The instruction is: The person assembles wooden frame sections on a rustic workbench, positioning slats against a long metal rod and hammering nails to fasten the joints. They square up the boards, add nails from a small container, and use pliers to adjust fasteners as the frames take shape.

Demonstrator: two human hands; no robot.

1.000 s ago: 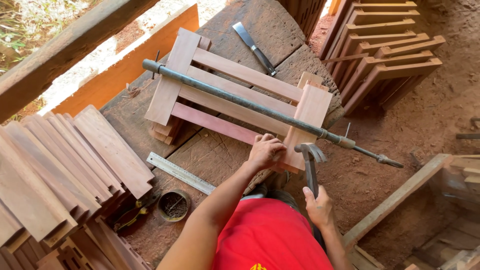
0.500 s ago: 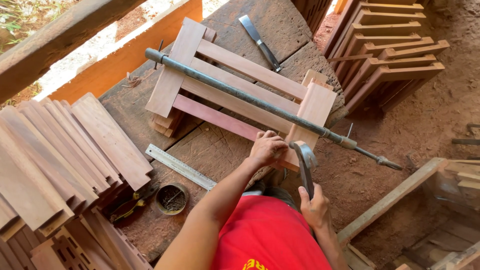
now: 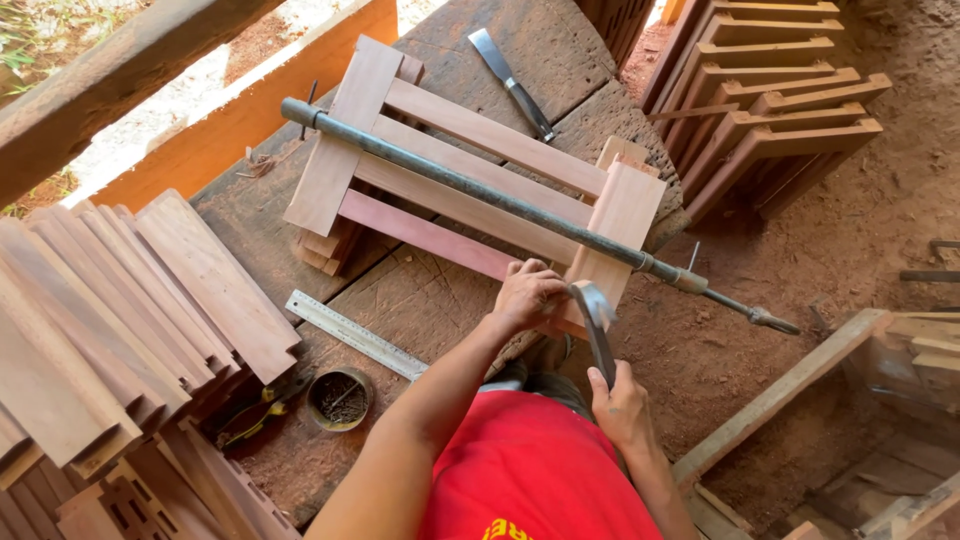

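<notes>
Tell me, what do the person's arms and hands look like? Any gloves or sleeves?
No gloves. Both the left hand and right hand are bare, and both forearms are uncovered, with no watch or rings showing. The person wears a red shirt with a bit of yellow print.

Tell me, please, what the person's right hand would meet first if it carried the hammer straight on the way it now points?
Most likely the near end board of the wooden frame. The right hand points the hammer up at its corner, beside the left hand; the head seems at or almost on it, though depth is unclear.
</notes>
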